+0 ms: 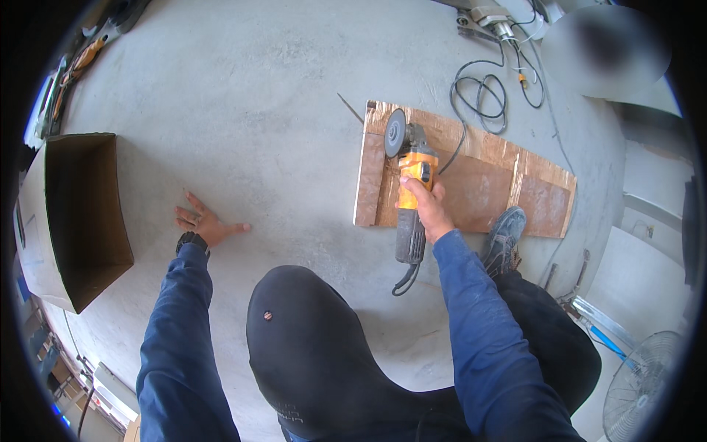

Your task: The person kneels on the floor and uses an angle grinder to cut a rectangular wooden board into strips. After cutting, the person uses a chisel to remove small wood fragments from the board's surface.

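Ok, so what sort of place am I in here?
Probably a workshop or a room under renovation: your right hand holds an angle grinder, and a wooden panel lies on the bare grey floor.

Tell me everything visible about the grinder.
The grinder has a plastic-looking orange body, dark grey handle, metallic-looking head and round grey disc at its far left. A dark cord leaves the near end. The right hand grips it, head pointing forward over the wooden panel; contact with the panel is unclear.

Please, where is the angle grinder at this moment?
In the head view, the angle grinder is right of centre, in the right hand, partly over the wooden panel.
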The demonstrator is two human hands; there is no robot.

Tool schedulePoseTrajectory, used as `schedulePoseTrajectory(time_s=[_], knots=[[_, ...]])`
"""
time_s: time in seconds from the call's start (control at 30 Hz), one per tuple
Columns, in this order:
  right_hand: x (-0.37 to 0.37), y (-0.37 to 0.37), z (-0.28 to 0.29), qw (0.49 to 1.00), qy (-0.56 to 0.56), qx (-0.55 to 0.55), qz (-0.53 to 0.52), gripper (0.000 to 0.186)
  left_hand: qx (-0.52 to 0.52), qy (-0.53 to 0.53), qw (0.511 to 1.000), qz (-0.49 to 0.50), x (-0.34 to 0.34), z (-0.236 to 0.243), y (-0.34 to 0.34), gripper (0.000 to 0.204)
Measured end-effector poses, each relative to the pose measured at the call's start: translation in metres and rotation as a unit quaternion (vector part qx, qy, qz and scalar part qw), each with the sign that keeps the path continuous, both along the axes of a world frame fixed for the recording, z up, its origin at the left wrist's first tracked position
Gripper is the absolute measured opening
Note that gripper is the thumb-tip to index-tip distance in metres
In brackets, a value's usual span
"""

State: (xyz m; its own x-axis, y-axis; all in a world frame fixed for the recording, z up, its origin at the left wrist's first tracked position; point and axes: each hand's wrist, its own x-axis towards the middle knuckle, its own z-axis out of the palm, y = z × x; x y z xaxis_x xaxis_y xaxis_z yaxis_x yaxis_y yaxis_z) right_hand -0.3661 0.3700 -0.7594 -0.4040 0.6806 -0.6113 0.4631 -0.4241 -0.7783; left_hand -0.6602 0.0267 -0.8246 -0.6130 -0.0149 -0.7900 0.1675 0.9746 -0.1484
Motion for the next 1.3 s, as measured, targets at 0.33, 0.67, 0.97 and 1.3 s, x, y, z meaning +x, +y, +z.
schedulePoseTrajectory(time_s=[0.33, 0.67, 0.97, 1.3], knots=[[-0.0005, 0.0015, -0.0027, 1.0, 0.003, -0.003, 0.003, 0.06, 0.01, 0.002, 1.0, -0.004, 0.0009, 0.0024, 0.002, 0.181], [-0.0012, 0.0022, -0.0026, 1.0, 0.004, -0.008, -0.001, 0.06, 0.015, 0.006, 1.0, 0.015, 0.0018, 0.001, 0.0032, 0.182], [-0.0026, 0.0031, -0.0035, 1.0, -0.004, -0.012, -0.005, 0.062, 0.012, 0.007, 1.0, 0.01, 0.002, -0.0009, 0.0022, 0.182], [-0.0001, 0.001, -0.0056, 1.0, 0.015, -0.004, -0.005, 0.054, 0.016, 0.012, 1.0, 0.007, 0.0016, -0.0037, -0.002, 0.181]])
